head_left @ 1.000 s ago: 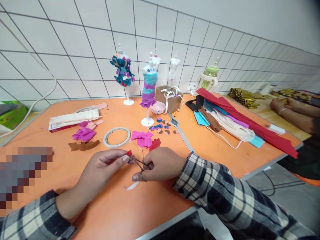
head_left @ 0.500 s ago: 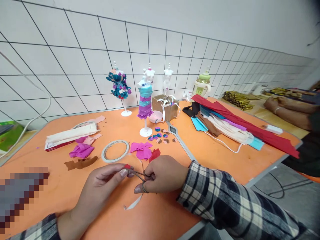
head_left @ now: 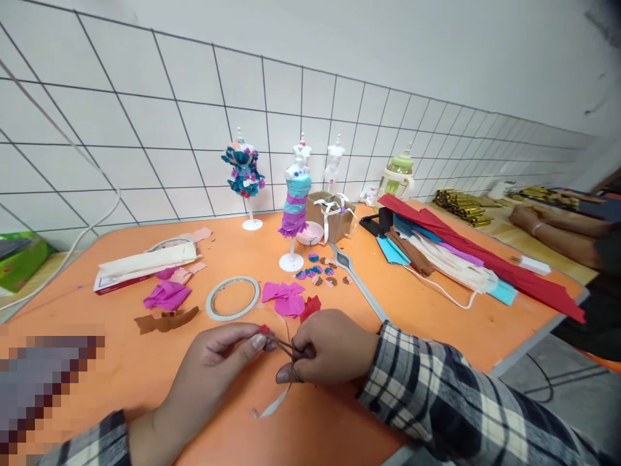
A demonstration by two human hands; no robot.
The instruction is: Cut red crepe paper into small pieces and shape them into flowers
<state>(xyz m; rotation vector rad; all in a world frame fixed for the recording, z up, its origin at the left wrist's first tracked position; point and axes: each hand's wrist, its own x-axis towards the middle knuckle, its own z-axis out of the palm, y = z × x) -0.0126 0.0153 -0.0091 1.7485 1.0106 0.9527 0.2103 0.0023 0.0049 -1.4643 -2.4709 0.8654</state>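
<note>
Between the thumb and fingers of my left hand [head_left: 220, 362] is a small piece of red paper [head_left: 264, 329]. My right hand [head_left: 332, 349] grips a pair of scissors [head_left: 286, 347] by the handles, the tips reaching the red paper. Just beyond my right hand lies another red piece [head_left: 310, 307], beside magenta paper pieces [head_left: 286, 301]. A roll of double-sided tape [head_left: 211, 298] rests on the orange table past my left hand, and a curled strip of tape [head_left: 274, 404] lies near the scissors.
Small dress forms, one in a blue and purple paper dress [head_left: 295, 204], another in teal ruffles [head_left: 245, 171], stand near a cardboard box [head_left: 347, 223]. Coloured paper sheets [head_left: 451, 249] are piled at right. Another person's arms [head_left: 557, 226] rest farther right.
The scissor blades have drawn closer together at the red paper. The whole view has shifted slightly, and both hands stay close together.
</note>
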